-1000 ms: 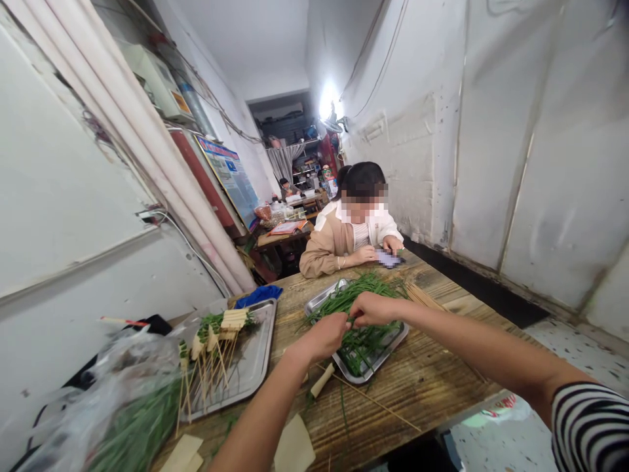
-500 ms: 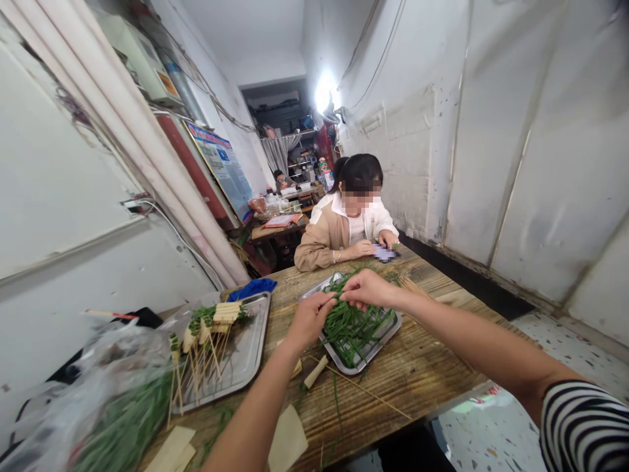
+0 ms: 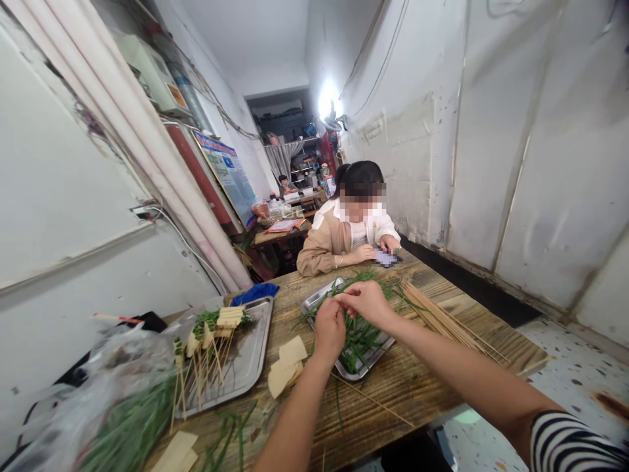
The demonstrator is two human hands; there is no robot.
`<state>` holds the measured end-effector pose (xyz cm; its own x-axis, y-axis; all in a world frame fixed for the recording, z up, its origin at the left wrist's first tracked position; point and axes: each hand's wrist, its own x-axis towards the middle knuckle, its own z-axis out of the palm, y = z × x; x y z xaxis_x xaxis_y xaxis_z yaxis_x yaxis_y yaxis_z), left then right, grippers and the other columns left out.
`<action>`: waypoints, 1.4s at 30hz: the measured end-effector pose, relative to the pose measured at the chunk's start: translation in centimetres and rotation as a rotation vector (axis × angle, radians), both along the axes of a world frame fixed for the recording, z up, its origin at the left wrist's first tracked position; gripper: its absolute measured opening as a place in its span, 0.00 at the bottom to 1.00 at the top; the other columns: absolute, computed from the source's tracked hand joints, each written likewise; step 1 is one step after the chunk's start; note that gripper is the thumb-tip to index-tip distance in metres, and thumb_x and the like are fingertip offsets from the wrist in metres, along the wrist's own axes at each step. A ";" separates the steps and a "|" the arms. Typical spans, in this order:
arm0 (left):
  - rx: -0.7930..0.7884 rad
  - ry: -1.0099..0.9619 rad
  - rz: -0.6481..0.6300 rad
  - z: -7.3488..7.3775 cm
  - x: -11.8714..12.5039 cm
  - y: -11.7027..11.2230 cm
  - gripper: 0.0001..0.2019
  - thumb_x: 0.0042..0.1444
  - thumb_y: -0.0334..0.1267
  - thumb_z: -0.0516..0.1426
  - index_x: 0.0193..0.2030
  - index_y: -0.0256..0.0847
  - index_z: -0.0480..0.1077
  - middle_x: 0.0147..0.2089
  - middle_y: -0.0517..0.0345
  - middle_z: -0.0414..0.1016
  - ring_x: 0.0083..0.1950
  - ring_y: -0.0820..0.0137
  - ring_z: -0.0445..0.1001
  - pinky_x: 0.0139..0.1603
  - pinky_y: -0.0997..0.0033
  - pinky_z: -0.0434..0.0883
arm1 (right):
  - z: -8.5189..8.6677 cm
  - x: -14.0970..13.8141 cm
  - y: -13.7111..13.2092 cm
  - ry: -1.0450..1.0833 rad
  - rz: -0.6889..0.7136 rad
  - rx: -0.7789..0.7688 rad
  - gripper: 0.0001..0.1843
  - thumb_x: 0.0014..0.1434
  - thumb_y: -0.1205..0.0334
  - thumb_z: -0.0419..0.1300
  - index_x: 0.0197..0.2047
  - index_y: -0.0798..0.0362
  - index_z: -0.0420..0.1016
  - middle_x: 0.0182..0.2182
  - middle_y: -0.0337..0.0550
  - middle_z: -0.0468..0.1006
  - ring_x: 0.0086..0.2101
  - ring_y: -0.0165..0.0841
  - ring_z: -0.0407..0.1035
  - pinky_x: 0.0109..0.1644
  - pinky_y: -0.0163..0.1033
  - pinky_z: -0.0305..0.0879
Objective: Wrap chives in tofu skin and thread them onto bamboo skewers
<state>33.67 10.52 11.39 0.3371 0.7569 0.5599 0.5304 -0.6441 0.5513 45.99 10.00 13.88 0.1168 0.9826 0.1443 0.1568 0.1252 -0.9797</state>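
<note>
My left hand (image 3: 330,321) and my right hand (image 3: 366,301) meet fingertip to fingertip over a metal tray (image 3: 361,375) of cut garlic chives (image 3: 356,347). Both hands are closed in a pinch. Green strands show around the fingers, and the chives in the grip are partly hidden by them. Beside my left wrist lie several pale tofu-skin pieces (image 3: 287,367). A second metal tray (image 3: 250,357) on the left carries skewered tofu-skin rolls (image 3: 228,318) with green filling, their sticks pointing toward me.
Bare bamboo skewers (image 3: 442,318) lie to the right, and a single skewer (image 3: 378,401) crosses the near table. A plastic bag of greens (image 3: 130,419) and more tofu skin (image 3: 175,452) sit at lower left. Opposite, a person (image 3: 329,239) leans on the table (image 3: 427,387) over a phone.
My left hand has shifted right and turned more upright against my right fingertips. Its forearm now covers the spot where a tofu-skin roll lay, and flat tofu-skin pieces show beside it.
</note>
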 end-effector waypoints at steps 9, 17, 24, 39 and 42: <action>-0.178 -0.105 -0.141 1.5 -2.8 0.0 0.24 0.61 0.51 0.45 0.58 0.42 0.64 0.62 0.50 0.62 0.65 0.62 0.56 0.64 0.56 0.53 | 2.0 1.4 -1.6 -0.205 0.246 -0.044 0.07 0.47 0.61 0.59 0.22 0.55 0.71 0.13 0.33 0.69 0.15 0.29 0.65 0.16 0.32 0.62; -0.900 -0.381 -0.579 4.4 -2.6 -1.9 0.26 0.57 0.58 0.49 0.40 0.33 0.71 0.32 0.54 0.71 0.30 0.74 0.66 0.29 0.74 0.62 | 4.1 1.1 -2.9 -0.109 0.493 -0.066 0.09 0.48 0.60 0.60 0.23 0.57 0.71 0.14 0.32 0.69 0.15 0.25 0.64 0.17 0.29 0.63; -1.058 -0.465 -0.688 4.3 -3.5 -2.9 0.18 0.51 0.50 0.60 0.39 0.36 0.67 0.33 0.60 0.63 0.29 0.78 0.65 0.29 0.75 0.64 | 3.9 1.4 -2.4 -0.137 0.520 -0.076 0.09 0.49 0.59 0.61 0.28 0.57 0.72 0.15 0.32 0.70 0.15 0.24 0.63 0.17 0.29 0.63; -1.164 -0.592 -0.611 4.8 -5.9 -3.2 0.19 0.55 0.48 0.58 0.45 0.35 0.68 0.36 0.52 0.71 0.31 0.72 0.70 0.34 0.70 0.67 | 5.2 1.1 -1.3 -0.142 0.589 -0.042 0.10 0.47 0.61 0.64 0.25 0.57 0.68 0.15 0.32 0.69 0.15 0.23 0.62 0.16 0.27 0.61; -1.177 -0.574 -0.612 4.5 -6.3 -3.3 0.17 0.53 0.47 0.59 0.41 0.34 0.69 0.32 0.55 0.69 0.25 0.78 0.65 0.26 0.76 0.61 | 5.1 1.0 -1.1 -0.144 0.619 -0.077 0.10 0.47 0.61 0.64 0.24 0.57 0.69 0.15 0.32 0.70 0.15 0.22 0.62 0.16 0.26 0.59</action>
<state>27.40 7.18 15.87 0.7184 0.6873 -0.1078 -0.1293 0.2842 0.9500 46.96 8.95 19.02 -0.4908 0.8702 0.0425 0.2084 0.1646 -0.9641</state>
